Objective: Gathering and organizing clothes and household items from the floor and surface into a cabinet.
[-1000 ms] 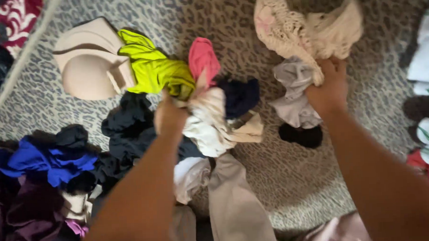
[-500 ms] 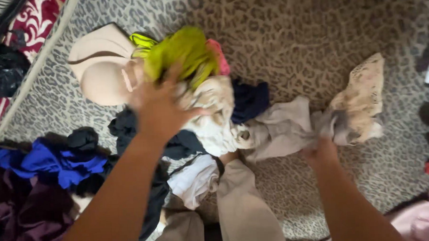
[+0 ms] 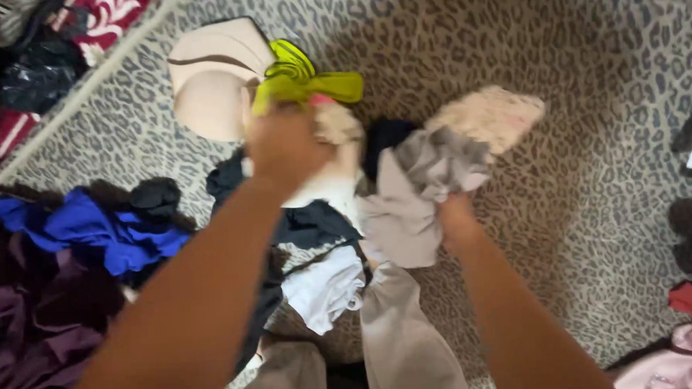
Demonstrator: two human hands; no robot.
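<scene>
1. The person's left hand [image 3: 287,147] is reaching into the middle of a heap of small garments on a leopard-print bedspread [image 3: 574,133], fingers curled and pressed down on a cream knitted garment [image 3: 337,153] that is lying just below a crumpled lime-green stretchy top [image 3: 304,81]. The back of the hand is hiding the fingertips, so whether it is truly pinching the cream cloth cannot be told.
2. The right hand [image 3: 454,217] is closing around a bunched pale grey-beige cloth [image 3: 407,200], which is hanging from the fist and touching a beige lace garment [image 3: 485,117] at its upper edge.
3. A beige moulded bra cup [image 3: 212,84] is lying just beside the lime-green top, and a bright blue crumpled garment [image 3: 94,238] is sitting well to the left of the heap.
4. As a judgement, the step is going best if each hand is gripping one piece only: the left is lifting the cream knit clear of the green top, the right is keeping the lace from dragging along.
</scene>
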